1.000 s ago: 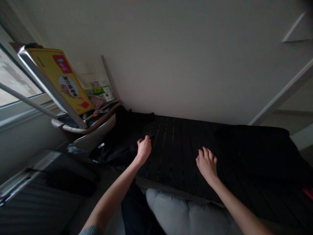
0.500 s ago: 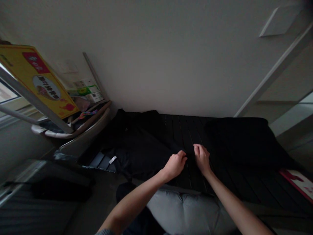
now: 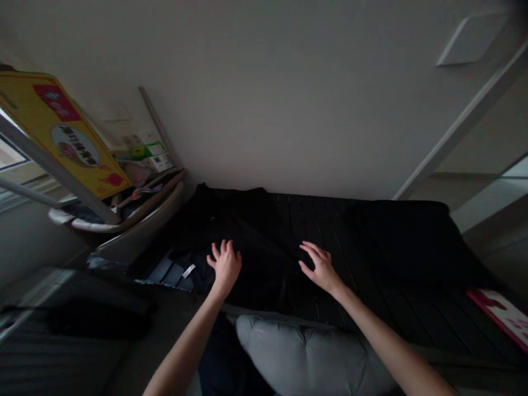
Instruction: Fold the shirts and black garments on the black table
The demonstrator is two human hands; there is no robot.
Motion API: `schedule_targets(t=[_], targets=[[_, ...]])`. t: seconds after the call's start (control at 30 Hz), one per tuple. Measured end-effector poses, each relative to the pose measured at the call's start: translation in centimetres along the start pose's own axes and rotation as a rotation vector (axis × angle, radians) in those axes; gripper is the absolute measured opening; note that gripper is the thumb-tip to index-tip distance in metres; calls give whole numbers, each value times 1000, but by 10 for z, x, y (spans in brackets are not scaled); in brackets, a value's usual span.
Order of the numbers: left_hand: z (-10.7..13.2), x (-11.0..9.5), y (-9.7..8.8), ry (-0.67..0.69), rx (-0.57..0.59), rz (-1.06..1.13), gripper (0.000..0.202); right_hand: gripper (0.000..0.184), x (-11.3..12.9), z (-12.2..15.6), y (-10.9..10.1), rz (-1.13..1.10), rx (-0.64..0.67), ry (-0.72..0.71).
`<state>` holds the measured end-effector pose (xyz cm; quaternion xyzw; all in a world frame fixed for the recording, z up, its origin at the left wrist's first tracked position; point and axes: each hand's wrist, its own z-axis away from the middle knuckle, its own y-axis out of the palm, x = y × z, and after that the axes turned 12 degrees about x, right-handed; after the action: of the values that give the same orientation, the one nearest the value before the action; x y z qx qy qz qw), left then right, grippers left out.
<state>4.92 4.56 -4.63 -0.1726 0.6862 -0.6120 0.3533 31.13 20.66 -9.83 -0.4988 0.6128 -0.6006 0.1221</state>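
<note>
And the left hand point(image 3: 226, 270) has swung away from its partner, leftward across the black cloth point(image 3: 256, 269), while the right hand point(image 3: 322, 269) has slipped a little left and unfurled! Here in the head view, the left fingers are spread wide above the cloth's near part; the right fingers are parted from the thumb, at its right edge, nothing gripped in either. Whether they touch the fabric, the gloom won't quite let me say.

The cloth itself: matte black, spread over the left part of the slatted desk point(image 3: 396, 313), softly wrinkled, its far edge up by the wall point(image 3: 289, 99). A small white label point(image 3: 188, 271) pops out at its near left corner, no lettering legible. Off to the left, a yellow panel point(image 3: 84, 137) carries dark characters in a white oval and pale ones on red, all too blurred to read.
</note>
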Motion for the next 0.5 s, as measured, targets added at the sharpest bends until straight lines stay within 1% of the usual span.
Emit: schedule_targets(t=[0.07,0.1,0.17,0.27,0.3,0.37,0.4,0.5], targets=[[2,25,3,-136,33,-113,54,45,9,-21,-2,79,107,-11],[5,33,4,-174,56,-150,57,47,12,-35,-3,114,154,-1],[11,42,8,-202,87,-207,60,53,16,-67,-4,182,235,44],[18,43,11,-195,73,-286,61,65,18,-114,2,264,363,100],[19,42,11,-195,67,-306,61,65,19,-126,5,283,406,98],[18,40,11,-201,64,-333,61,59,20,-144,13,314,468,57],[17,39,10,-202,69,-340,61,54,21,-150,17,328,480,32],[15,39,9,-195,85,-346,63,41,25,-159,23,364,462,-22]])
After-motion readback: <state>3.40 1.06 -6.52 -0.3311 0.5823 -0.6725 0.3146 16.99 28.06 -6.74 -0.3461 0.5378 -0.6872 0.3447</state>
